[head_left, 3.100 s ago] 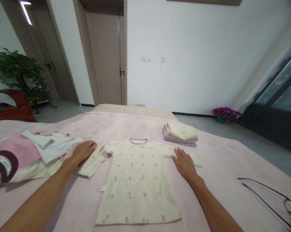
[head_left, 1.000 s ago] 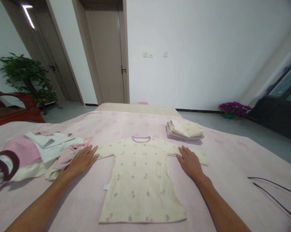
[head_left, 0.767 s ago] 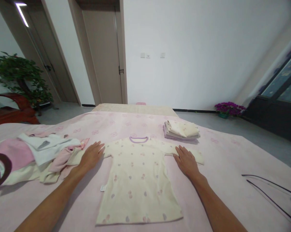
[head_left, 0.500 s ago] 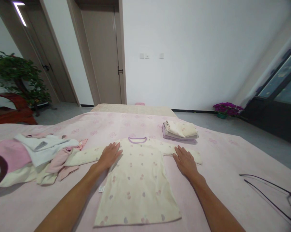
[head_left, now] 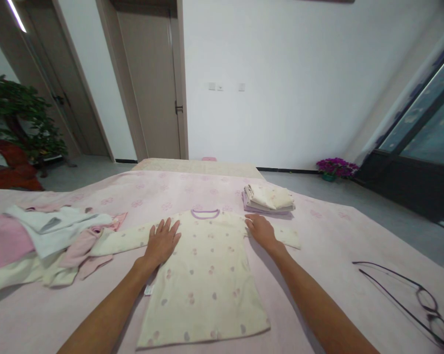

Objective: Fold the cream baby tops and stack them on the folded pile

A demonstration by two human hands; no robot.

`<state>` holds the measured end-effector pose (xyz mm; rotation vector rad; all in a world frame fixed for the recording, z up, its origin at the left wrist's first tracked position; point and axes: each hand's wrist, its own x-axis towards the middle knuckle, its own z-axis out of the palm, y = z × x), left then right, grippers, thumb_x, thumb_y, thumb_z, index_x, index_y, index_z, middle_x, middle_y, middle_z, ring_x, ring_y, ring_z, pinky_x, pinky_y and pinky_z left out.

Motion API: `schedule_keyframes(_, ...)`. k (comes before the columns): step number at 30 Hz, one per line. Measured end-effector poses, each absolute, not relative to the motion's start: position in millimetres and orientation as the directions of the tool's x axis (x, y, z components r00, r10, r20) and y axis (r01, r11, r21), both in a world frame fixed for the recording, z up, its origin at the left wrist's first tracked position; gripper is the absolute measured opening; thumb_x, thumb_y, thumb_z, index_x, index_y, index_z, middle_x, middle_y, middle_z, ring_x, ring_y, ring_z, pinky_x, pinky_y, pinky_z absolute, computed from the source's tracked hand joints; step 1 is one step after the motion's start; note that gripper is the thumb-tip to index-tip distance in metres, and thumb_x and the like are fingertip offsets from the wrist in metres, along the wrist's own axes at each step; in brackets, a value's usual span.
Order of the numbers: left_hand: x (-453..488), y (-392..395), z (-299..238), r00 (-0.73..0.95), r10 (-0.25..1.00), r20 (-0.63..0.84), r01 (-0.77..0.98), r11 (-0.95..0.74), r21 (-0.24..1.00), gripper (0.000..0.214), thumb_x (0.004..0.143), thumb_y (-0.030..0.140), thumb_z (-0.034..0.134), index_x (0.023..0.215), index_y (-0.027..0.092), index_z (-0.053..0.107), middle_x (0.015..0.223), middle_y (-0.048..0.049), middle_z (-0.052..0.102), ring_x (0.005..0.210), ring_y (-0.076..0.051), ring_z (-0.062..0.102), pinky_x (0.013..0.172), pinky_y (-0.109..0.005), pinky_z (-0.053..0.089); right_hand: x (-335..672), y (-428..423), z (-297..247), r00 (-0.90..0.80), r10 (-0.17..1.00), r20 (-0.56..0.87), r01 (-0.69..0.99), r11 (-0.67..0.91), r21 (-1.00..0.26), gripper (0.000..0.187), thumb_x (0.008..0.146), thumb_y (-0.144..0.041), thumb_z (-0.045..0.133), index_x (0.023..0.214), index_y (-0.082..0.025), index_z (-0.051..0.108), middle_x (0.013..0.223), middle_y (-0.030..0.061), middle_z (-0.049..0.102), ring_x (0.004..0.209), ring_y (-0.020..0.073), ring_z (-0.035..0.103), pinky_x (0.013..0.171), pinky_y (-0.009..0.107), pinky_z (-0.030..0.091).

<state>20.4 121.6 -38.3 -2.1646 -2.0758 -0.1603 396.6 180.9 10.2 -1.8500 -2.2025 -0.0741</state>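
A small cream long-sleeved shirt (head_left: 203,280) with a purple neckline and a flower print lies spread flat on the pink bedspread (head_left: 317,236). My left hand (head_left: 162,241) rests flat on the shirt's left shoulder, fingers apart and stretched out. My right hand (head_left: 260,230) lies on the right shoulder where the sleeve begins, fingers extended and holding nothing. Both sleeves stretch outward to the sides.
A heap of unfolded pink, white and cream clothes (head_left: 41,241) lies to the left. A folded stack of cream and lilac garments (head_left: 268,199) sits beyond my right hand. Glasses (head_left: 417,300) lie at the right. Doors, a plant (head_left: 18,118) and potted flowers (head_left: 334,168) stand behind.
My left hand slid right from the left sleeve's end onto the shirt's shoulder, leaving the sleeve straight. My right hand moved inward along the right sleeve to the shoulder.
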Motion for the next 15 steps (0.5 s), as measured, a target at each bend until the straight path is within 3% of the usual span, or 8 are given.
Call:
schedule_keyframes(5,18,121,-40,0.054,0.981,0.185,0.999,-0.053,-0.011,0.054,0.1,0.044,0.032,0.151,0.026,0.037,0.158,-0.0129,0.033,0.146,-0.035,0.027,0.113,-0.057,0.02,344,217,16,-0.217,0.955,0.201,0.964,0.242,-0.107,0.037,0.099,-0.039,0.042,0.123,-0.02,0.063,0.119,0.0108,0.065,0.112,0.024,0.056,0.095,0.033,0.037)
schedule_keyframes(9,17,122,-41,0.053,0.98,0.193,0.999,-0.051,-0.015,0.054,0.1,0.045,0.032,0.151,0.027,0.036,0.158,-0.0123,0.033,0.146,-0.035,0.027,0.113,-0.057,0.019,326,233,6,-0.219,0.958,0.185,0.967,0.238,-0.088,0.034,0.095,-0.043,0.052,0.111,-0.017,0.066,0.112,0.012,0.065,0.107,0.0248,0.055,0.092,0.034,0.037)
schedule_keyframes(15,16,122,-41,0.057,0.977,0.204,0.998,-0.054,-0.021,0.054,0.1,0.046,0.032,0.151,0.028,0.036,0.158,-0.0112,0.034,0.145,-0.033,0.028,0.113,-0.056,0.02,327,244,-2,-0.216,0.956,0.201,0.971,0.231,-0.057,0.028,0.098,-0.038,0.049,0.102,-0.015,0.064,0.108,0.0129,0.064,0.104,0.0249,0.054,0.089,0.035,0.037)
